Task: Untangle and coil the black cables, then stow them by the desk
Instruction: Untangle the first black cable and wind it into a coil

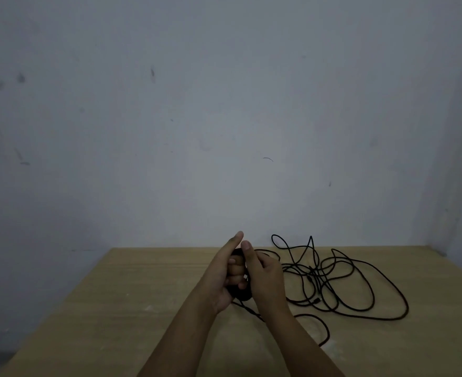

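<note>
Above the wooden desk (142,308), both hands hold a small coil of black cable (241,293).

Left hand (225,270) has its fingers curled round the coil, thumb stretched straight up; right hand (265,276) touches the coil's other side, thumb raised, its remaining fingers hidden, so how tightly it grips cannot be told. Just right of the hands, the loose tangled black cables (341,281) sprawl in loops on the desk, one strand trailing back under the right forearm. Behind the desk stands a scuffed grey wall (224,104).
</note>
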